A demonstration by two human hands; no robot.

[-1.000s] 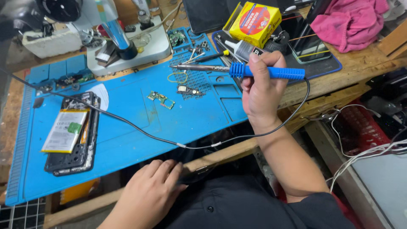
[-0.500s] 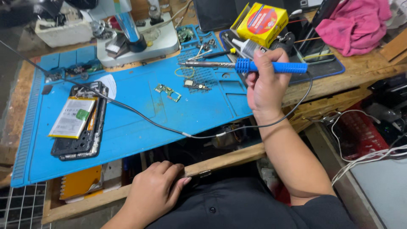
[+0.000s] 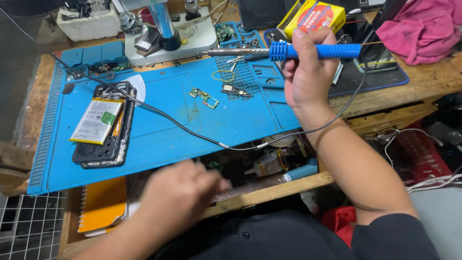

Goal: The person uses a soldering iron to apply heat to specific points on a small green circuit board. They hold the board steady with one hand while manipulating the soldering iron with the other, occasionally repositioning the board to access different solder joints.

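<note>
Since the earlier frame the left hand is being blurred by motion above the open drawer, its grip impossible to tell. The blue-handled soldering iron is being gripped by the right hand, fingers closed around it, above the blue mat, its tip being pointed left over small circuit boards.

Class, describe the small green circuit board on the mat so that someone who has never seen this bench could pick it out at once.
Find the big blue mat covering the bench. Near its middle, right of the opened phone, lies the small green circuit board. It is bright green and narrow, unlike the darker part just to its right.
</note>
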